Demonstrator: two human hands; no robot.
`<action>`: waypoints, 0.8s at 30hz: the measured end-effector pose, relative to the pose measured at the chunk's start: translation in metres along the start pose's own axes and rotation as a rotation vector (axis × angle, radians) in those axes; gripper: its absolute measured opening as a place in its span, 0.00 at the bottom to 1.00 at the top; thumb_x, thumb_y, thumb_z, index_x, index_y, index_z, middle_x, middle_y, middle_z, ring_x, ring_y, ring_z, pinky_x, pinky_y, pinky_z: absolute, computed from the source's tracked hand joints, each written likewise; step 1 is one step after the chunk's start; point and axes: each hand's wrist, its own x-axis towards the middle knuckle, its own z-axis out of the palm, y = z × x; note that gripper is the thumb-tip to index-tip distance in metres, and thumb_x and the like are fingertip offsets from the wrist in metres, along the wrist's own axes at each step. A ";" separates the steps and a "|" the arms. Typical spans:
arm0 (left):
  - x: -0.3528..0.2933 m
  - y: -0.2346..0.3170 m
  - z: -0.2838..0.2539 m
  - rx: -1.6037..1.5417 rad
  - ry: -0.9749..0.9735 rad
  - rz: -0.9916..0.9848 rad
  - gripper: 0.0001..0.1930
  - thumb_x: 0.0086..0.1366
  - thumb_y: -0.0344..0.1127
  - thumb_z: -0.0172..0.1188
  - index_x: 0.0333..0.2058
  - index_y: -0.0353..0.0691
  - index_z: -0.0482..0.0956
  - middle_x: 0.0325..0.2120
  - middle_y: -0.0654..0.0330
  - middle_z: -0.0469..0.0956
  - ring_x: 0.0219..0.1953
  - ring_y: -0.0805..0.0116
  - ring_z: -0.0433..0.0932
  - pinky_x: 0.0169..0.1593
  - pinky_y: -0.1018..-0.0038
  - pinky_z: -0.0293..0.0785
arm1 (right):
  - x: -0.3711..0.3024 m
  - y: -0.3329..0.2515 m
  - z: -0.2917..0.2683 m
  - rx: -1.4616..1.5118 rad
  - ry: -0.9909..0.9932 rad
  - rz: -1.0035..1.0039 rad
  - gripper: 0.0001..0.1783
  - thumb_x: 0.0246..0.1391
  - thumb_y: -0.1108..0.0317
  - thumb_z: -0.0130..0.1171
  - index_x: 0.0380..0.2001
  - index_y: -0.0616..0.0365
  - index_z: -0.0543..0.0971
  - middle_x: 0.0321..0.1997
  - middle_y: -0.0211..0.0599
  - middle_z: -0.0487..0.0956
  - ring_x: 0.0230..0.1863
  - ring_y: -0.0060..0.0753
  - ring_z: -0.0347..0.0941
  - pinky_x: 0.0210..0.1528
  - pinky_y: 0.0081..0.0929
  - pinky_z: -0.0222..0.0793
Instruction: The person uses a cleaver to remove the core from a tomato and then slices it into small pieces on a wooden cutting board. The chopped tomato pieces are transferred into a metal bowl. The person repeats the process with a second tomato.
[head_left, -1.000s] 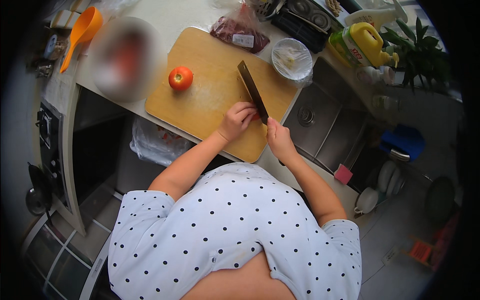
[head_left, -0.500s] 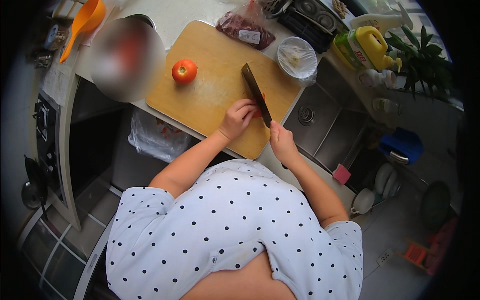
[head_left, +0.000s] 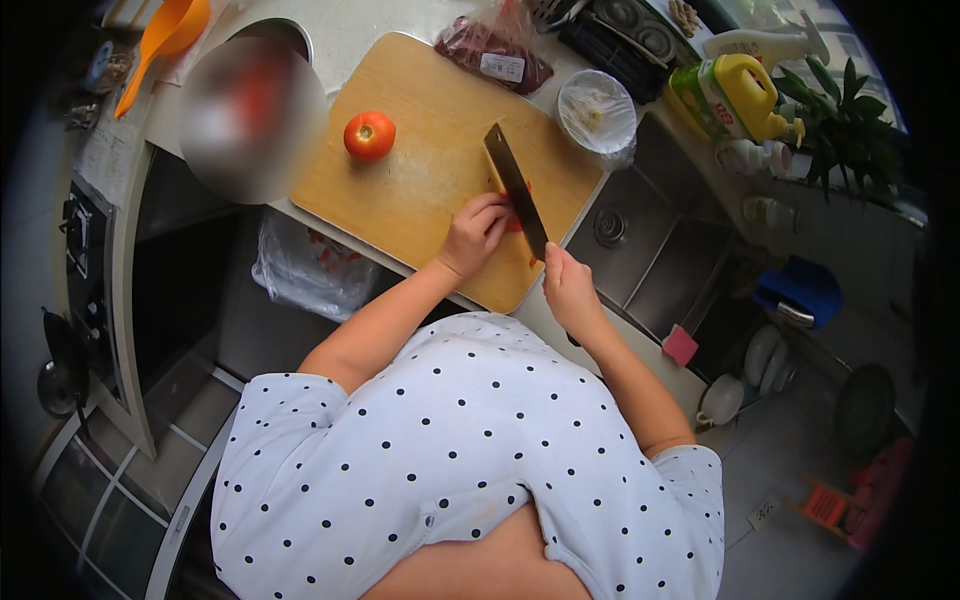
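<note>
Cleaver [head_left: 518, 192] in right grip [head_left: 573, 290], red piece [head_left: 515, 224] beside left grip [head_left: 473, 236]

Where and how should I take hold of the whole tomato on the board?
Probably around the widest sides of the tomato, left hand coming from above and the near side: it is round, its stem end visible on top, with bare cutting board between it and the cleaver.

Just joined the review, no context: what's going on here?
A person's right hand grips a cleaver over a wooden cutting board. Their left hand is at some red food right beside the blade; its exact hold is hard to tell. A whole tomato sits apart, toward the board's left side.
</note>
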 end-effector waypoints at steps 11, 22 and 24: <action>-0.005 -0.001 -0.001 -0.016 0.029 -0.118 0.06 0.52 0.21 0.60 0.30 0.33 0.77 0.34 0.54 0.76 0.34 0.57 0.77 0.36 0.71 0.75 | 0.001 -0.029 -0.016 0.008 -0.055 0.102 0.25 0.65 0.53 0.35 0.27 0.64 0.69 0.15 0.45 0.68 0.18 0.42 0.67 0.25 0.36 0.63; -0.003 0.002 0.000 -0.014 0.043 -0.101 0.05 0.52 0.21 0.60 0.30 0.33 0.77 0.34 0.52 0.76 0.35 0.56 0.77 0.36 0.70 0.75 | 0.041 0.000 0.031 -0.035 0.142 -0.201 0.27 0.66 0.50 0.34 0.25 0.62 0.70 0.12 0.32 0.67 0.14 0.24 0.64 0.19 0.27 0.61; -0.005 0.001 0.000 -0.005 0.051 -0.097 0.05 0.52 0.21 0.60 0.30 0.33 0.77 0.34 0.52 0.76 0.34 0.56 0.77 0.36 0.70 0.75 | 0.046 -0.004 0.025 0.062 0.078 -0.098 0.27 0.66 0.50 0.34 0.25 0.62 0.70 0.12 0.30 0.67 0.13 0.22 0.63 0.18 0.25 0.60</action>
